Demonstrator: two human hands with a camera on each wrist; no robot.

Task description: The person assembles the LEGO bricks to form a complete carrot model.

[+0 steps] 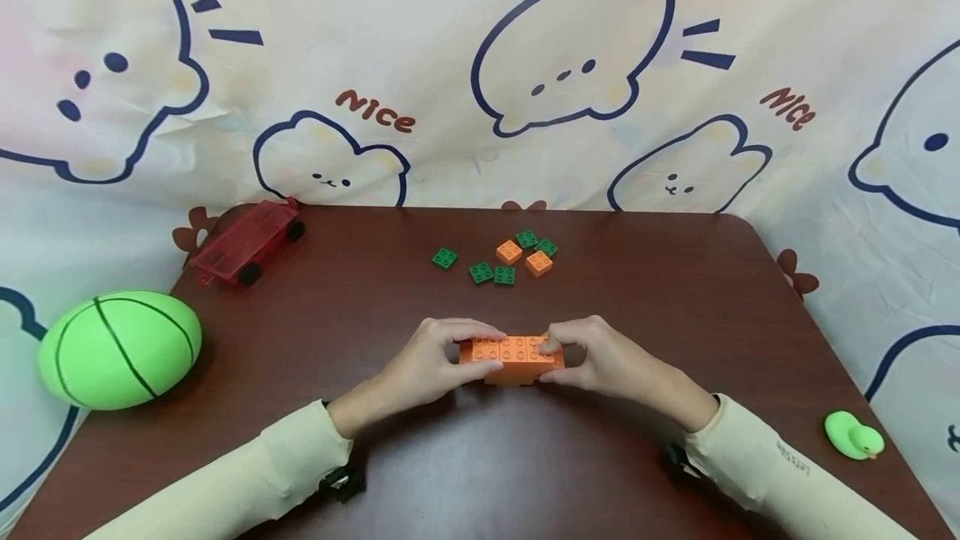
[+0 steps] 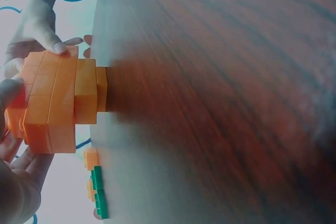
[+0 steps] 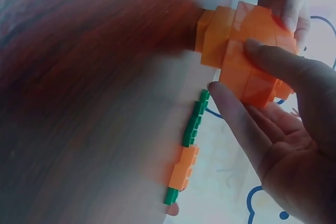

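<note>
An orange brick assembly, built in layers that narrow toward the bottom, stands at the middle of the table between both hands. In the head view my left hand grips its left end, thumb on the near side and fingers at the far side. My right hand holds the right end, with a finger on the top studs. The left wrist view shows the stacked layers from the side, the narrowest one against the table. In the right wrist view the thumb lies along the side of the orange assembly.
Several loose green bricks and two orange bricks lie beyond the hands. A red toy car is at the back left, a green ball at the left edge, a green toy duck at the right. A patterned cloth hangs behind.
</note>
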